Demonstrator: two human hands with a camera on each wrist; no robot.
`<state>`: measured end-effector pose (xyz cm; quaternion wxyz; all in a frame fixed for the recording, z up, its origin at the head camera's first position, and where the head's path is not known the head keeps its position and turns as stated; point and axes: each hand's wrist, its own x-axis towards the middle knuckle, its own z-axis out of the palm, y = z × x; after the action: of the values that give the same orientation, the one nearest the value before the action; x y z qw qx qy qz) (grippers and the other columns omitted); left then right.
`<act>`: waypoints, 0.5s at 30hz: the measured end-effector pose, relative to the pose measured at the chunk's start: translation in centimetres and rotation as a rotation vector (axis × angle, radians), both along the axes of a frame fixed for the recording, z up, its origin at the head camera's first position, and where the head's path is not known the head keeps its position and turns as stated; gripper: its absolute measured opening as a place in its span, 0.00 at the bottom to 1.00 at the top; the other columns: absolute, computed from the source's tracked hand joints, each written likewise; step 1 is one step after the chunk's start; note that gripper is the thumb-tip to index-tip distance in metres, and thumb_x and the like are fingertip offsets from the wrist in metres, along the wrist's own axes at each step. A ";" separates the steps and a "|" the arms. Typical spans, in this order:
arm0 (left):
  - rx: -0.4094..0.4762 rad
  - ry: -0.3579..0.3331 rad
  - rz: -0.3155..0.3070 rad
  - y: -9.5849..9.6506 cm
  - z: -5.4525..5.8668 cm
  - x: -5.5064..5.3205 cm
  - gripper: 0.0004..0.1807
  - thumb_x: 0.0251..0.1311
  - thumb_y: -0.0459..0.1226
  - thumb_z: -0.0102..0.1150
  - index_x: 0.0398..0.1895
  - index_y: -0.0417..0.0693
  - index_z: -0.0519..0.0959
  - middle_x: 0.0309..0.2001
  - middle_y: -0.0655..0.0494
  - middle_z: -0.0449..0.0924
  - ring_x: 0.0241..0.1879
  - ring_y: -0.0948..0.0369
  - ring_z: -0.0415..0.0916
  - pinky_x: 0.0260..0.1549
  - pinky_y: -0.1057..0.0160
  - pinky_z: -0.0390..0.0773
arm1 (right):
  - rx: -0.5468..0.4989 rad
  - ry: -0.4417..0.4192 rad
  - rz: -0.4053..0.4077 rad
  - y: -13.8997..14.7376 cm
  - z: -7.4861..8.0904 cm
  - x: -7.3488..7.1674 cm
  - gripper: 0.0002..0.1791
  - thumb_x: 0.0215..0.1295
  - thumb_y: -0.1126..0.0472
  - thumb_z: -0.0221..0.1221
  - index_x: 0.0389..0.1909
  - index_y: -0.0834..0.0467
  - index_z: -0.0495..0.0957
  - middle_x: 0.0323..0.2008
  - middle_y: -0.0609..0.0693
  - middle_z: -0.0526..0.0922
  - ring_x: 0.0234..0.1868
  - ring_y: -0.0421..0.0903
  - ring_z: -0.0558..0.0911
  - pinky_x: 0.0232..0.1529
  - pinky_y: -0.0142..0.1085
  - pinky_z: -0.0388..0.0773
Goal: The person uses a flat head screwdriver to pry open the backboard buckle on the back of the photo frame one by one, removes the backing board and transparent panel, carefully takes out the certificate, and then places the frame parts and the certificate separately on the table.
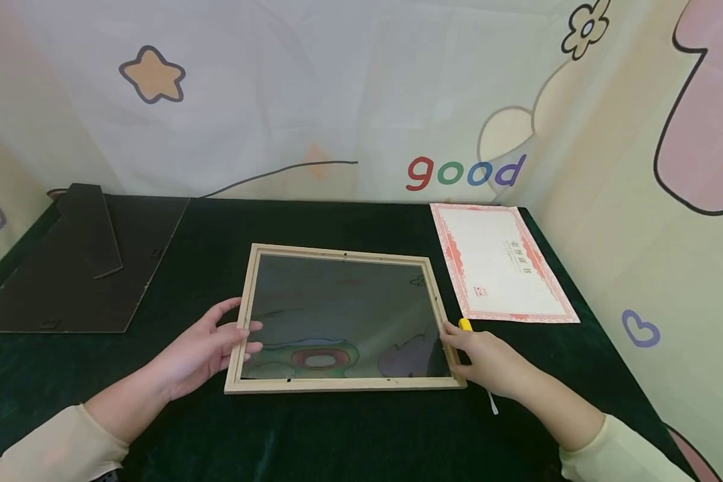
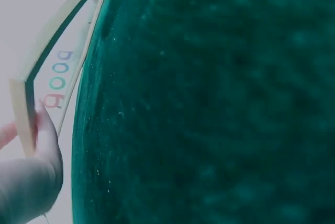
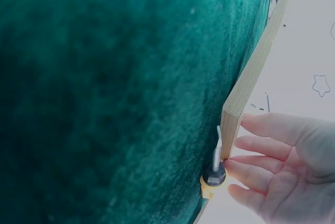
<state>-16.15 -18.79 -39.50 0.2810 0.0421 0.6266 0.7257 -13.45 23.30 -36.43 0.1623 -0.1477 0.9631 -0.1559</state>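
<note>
A pale wooden picture frame (image 1: 337, 385) with a glossy pane (image 1: 343, 314) lies at the middle, its pane reflecting wall pictures. My left hand (image 1: 201, 351) grips the left rail, with the thumb outside and fingertips reaching past the rail's inner edge. In the left wrist view the wood runs between the fingers of that hand (image 2: 36, 166). My right hand (image 1: 497, 358) holds the right rail with thumb and fingertips near the front corner, also seen in the right wrist view (image 3: 288, 166). Beside those fingers lies a yellow-handled tool (image 1: 465, 325) with a thin metal shaft, probably a screwdriver.
A black backing board (image 1: 138, 268) with a folding stand (image 1: 93, 231) lies at the left. At the back right is a red-bordered certificate (image 1: 500, 254). Dark green cloth (image 1: 337, 435) covers the table. A printed curtain (image 1: 289, 80) hangs behind and along the sides.
</note>
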 end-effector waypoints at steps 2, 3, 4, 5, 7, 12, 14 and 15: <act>-0.050 0.059 0.012 0.0 0.0 0.1 0.40 0.66 0.38 0.51 0.71 0.49 0.36 0.64 0.34 0.56 0.51 0.53 0.76 0.50 0.56 0.74 | 0.002 0.002 -0.005 -0.1 0.0 0.1 0.31 0.52 0.66 0.67 0.59 0.64 0.72 0.64 0.61 0.65 0.17 0.38 0.70 0.19 0.29 0.70; -0.081 0.080 0.014 -0.1 0.0 0.1 0.39 0.66 0.39 0.52 0.70 0.47 0.40 0.65 0.34 0.56 0.52 0.53 0.75 0.50 0.56 0.74 | 0.003 0.004 -0.004 -0.1 0.0 0.1 0.31 0.52 0.66 0.67 0.59 0.64 0.72 0.64 0.61 0.65 0.17 0.38 0.70 0.19 0.29 0.71; -0.110 0.097 0.012 -0.1 0.0 0.2 0.37 0.66 0.40 0.53 0.70 0.44 0.44 0.65 0.34 0.56 0.53 0.52 0.75 0.50 0.55 0.73 | 0.001 0.005 -0.008 -0.1 0.0 0.1 0.31 0.52 0.66 0.67 0.59 0.63 0.72 0.64 0.60 0.65 0.16 0.38 0.70 0.19 0.29 0.71; -0.137 0.110 0.007 -0.2 0.1 0.2 0.35 0.66 0.41 0.53 0.69 0.41 0.48 0.65 0.35 0.57 0.54 0.52 0.74 0.51 0.55 0.73 | 0.000 0.007 -0.006 -0.1 0.0 0.1 0.31 0.52 0.66 0.67 0.59 0.63 0.72 0.64 0.60 0.65 0.16 0.39 0.69 0.19 0.29 0.71; -0.195 0.135 -0.008 -0.3 0.3 0.1 0.30 0.67 0.42 0.50 0.66 0.36 0.57 0.64 0.35 0.58 0.56 0.51 0.72 0.51 0.53 0.73 | -0.004 0.012 -0.002 -0.1 0.0 0.2 0.31 0.51 0.66 0.67 0.59 0.63 0.72 0.64 0.59 0.65 0.16 0.38 0.69 0.20 0.29 0.71; -0.412 0.212 -0.029 -0.2 0.9 0.1 0.27 0.68 0.44 0.49 0.62 0.34 0.65 0.63 0.36 0.62 0.60 0.46 0.65 0.54 0.48 0.69 | -0.006 0.035 0.004 -0.1 -0.1 0.3 0.31 0.51 0.65 0.68 0.59 0.62 0.72 0.64 0.58 0.66 0.16 0.38 0.69 0.19 0.28 0.71; -0.519 0.280 -0.040 0.1 1.0 0.1 0.25 0.65 0.44 0.52 0.58 0.35 0.69 0.60 0.36 0.64 0.57 0.45 0.65 0.51 0.47 0.71 | -0.005 0.043 0.006 -0.1 -0.1 0.3 0.31 0.51 0.65 0.68 0.59 0.62 0.72 0.64 0.58 0.66 0.15 0.38 0.69 0.19 0.28 0.71; -0.565 0.314 -0.042 0.2 1.0 0.1 0.24 0.64 0.44 0.54 0.56 0.35 0.71 0.57 0.37 0.67 0.53 0.45 0.67 0.49 0.48 0.72 | -0.005 0.047 0.011 -0.1 -0.1 0.3 0.31 0.51 0.65 0.68 0.59 0.62 0.72 0.63 0.58 0.66 0.15 0.38 0.68 0.19 0.28 0.71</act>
<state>-16.09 -18.62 -38.51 0.1964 0.0867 0.8380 0.5017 -13.12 23.19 -36.52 0.1401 -0.1570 0.9654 -0.1537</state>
